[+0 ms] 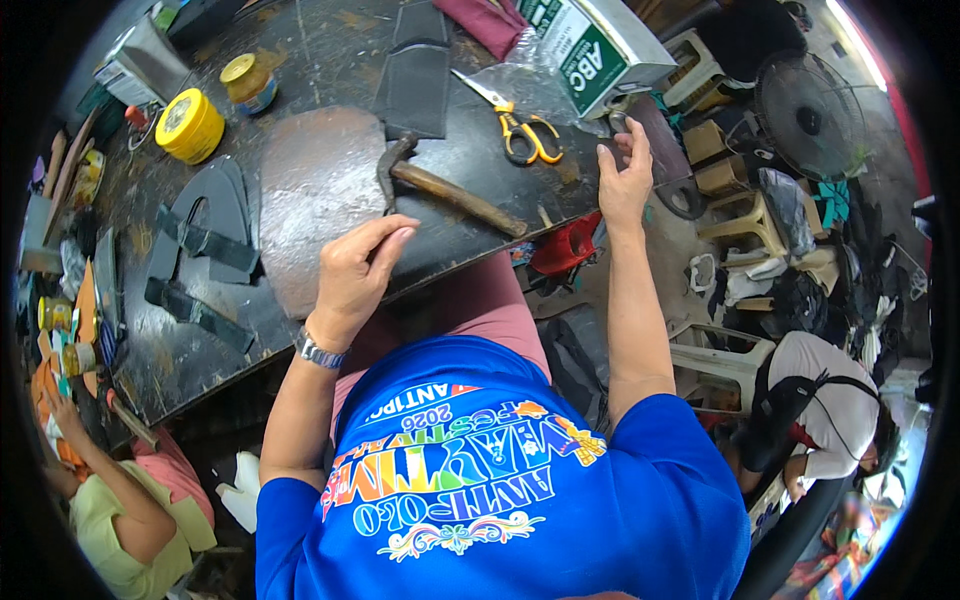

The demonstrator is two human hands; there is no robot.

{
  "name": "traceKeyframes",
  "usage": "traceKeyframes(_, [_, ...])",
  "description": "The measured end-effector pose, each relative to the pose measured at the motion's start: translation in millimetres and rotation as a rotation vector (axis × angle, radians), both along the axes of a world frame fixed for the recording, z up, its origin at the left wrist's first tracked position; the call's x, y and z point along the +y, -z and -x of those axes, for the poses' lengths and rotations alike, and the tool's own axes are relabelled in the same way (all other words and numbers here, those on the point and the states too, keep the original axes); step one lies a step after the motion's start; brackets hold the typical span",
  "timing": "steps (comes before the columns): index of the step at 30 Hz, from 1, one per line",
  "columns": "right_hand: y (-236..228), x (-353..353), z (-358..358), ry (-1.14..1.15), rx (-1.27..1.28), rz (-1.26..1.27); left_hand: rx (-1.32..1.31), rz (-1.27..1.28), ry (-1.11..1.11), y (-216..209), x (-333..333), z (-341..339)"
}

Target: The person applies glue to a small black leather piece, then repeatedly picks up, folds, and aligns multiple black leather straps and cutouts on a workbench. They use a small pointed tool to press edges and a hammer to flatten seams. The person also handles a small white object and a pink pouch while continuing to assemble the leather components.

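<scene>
Hammer [455,196], one, lies at the frame's upper centre, just beyond the curled left hand [352,268], whose grip cannot be told; one scissors pair [507,118] lies left of the loosely spread right hand [627,182].

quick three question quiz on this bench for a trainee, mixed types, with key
1. True or false: the scissors lie underneath the hammer.
2. Which hand has the watch at its wrist: A) right, B) left?
3. Fill the gap: the hammer's handle looks to be made of ____.

Key: 1. False, they lie apart. 2. B, the left hand. 3. Wood.
</scene>
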State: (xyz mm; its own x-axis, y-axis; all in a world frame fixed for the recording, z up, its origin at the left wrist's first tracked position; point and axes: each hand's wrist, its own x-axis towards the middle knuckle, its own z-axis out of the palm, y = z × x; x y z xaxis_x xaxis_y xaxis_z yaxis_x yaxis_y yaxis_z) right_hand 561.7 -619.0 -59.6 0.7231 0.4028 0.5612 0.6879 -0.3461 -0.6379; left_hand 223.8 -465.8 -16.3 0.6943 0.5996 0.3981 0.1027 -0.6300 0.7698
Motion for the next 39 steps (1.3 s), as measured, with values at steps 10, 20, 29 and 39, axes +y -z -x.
traceKeyframes(10, [1, 5, -56, 0.219, 0.075, 0.189, 0.010, -0.020, -0.011, 7, -2, 1])
traceKeyframes(20, [6, 13, -87, 0.045, 0.116, -0.060, -0.008, -0.015, 0.101, -28, 4, -30])
traceKeyframes(29, [-2, 35, -90, -0.021, 0.124, -0.179, -0.125, -0.456, 0.314, -73, 39, -185])
traceKeyframes(39, [-7, 25, -89, -0.091, 0.240, -0.221, -0.082, -0.615, 0.215, -67, 50, -325])
